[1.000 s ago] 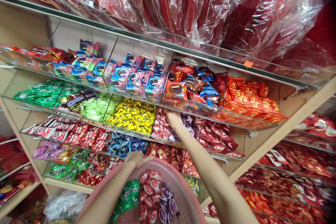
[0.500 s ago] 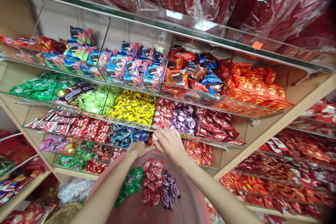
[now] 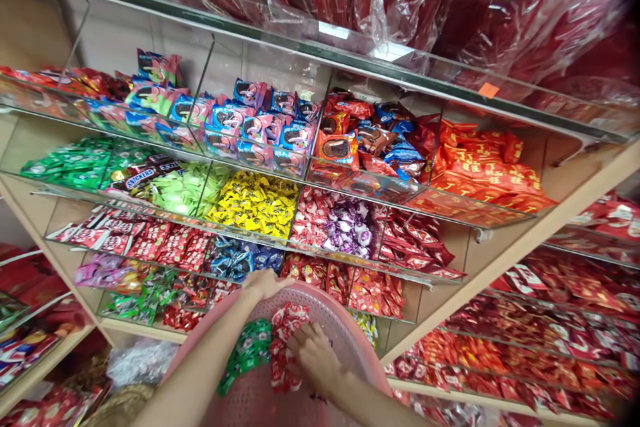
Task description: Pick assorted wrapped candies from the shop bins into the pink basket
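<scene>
Tiered wooden shelf unit [image 3: 500, 247] with clear acrylic bins [image 3: 360, 188], one lot each: Oreo packets [image 3: 337, 150], Snickers bars [image 3: 143, 177], yellow-wrapped sweets [image 3: 255, 207], red and purple wrapped sweets [image 3: 330, 223] (all loose, heaped by kind).

Gripping the rim of a pink plastic mesh basket [image 3: 320, 303] with the left hand [image 3: 265, 284], spreading the right hand [image 3: 315, 357] over red-and-white wrapped sweets [image 3: 283, 353] lying beside green foil packets [image 3: 247, 350] inside.

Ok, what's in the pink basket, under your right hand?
Green-wrapped sweets and red-and-white wrapped sweets lie in the pink basket. The right hand covers part of the red-and-white pile; whatever lies beneath it cannot be seen.
</scene>
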